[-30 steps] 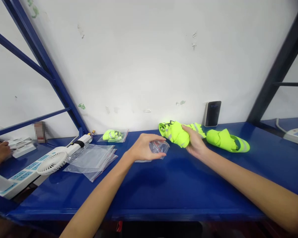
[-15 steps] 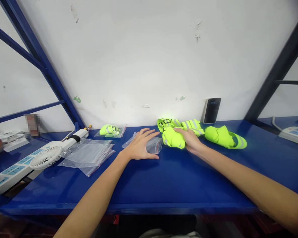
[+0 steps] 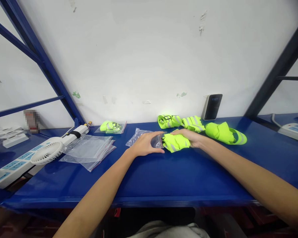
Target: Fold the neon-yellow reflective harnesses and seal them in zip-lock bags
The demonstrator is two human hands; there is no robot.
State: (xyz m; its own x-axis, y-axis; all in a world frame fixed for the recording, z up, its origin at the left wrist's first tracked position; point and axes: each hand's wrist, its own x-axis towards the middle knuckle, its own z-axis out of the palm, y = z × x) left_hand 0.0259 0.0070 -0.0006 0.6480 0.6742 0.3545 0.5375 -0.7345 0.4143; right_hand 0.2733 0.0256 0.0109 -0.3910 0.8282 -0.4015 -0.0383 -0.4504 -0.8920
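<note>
In the middle of the blue table my right hand (image 3: 190,137) is closed on a rolled bright yellow reflective vest (image 3: 176,142). My left hand (image 3: 146,144) is curved around a clear zip bag (image 3: 158,141), its thumb on the near side and its fingers on the far side. The vest's left end meets the bag's mouth; how far it goes in is hard to see. The rest of the bag (image 3: 135,136) sticks out beyond my left hand. Behind the right hand lie two more rolled vests (image 3: 169,121), (image 3: 193,123), and another vest (image 3: 224,133) rests to its right.
Flat zip bags (image 3: 91,150) are stacked at the left, beside a white fan (image 3: 47,152) and a long power strip (image 3: 20,165). A bagged vest (image 3: 111,127) lies near the wall. A dark-screened device (image 3: 213,106) leans there too. Blue frame posts (image 3: 49,76) flank the table.
My right hand has turned the rolled vest and brought its left end to the bag. My left hand has moved slightly right, its fingers now curved closer around the bag's mouth.
</note>
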